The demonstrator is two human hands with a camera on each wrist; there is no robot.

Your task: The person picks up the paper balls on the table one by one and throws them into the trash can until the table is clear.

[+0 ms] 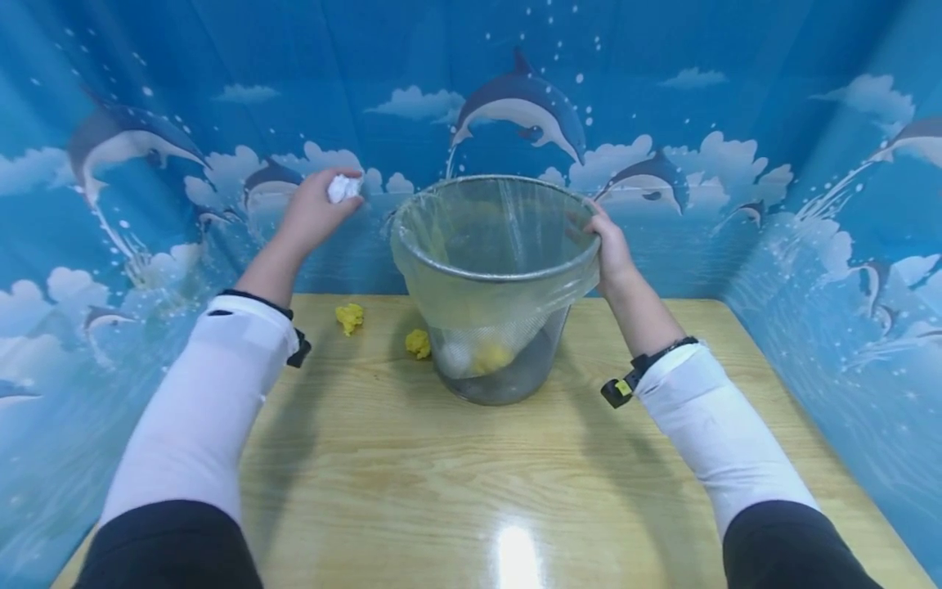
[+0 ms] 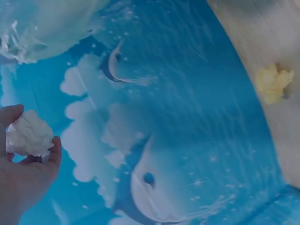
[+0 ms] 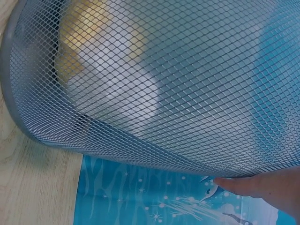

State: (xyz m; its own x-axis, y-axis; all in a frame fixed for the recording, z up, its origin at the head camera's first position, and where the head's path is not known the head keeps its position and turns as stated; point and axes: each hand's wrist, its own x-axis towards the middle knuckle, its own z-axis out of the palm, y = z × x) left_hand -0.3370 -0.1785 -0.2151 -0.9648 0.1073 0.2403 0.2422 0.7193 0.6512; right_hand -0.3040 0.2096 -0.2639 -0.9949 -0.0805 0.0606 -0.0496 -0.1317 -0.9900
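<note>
A crumpled white paper ball (image 1: 343,189) is pinched between the fingers and thumb of my left hand (image 1: 316,208), raised to the left of the bin's rim. My right hand (image 1: 612,248) grips the right side of the rim of a mesh wastebasket (image 1: 506,391). A thin translucent bag (image 1: 471,298) lines the basket and folds over its rim. Through the mesh, in the right wrist view, white crumpled paper (image 3: 136,96) and yellow crumpled paper (image 3: 86,28) show inside the bag. The basket stands tilted on the table.
Two yellow paper balls lie on the wooden table (image 1: 441,474): one yellow ball (image 1: 349,317) at the back left, another yellow ball (image 1: 418,343) close beside the basket's base. A blue dolphin-print curtain (image 1: 294,74) encloses the table at the back and sides.
</note>
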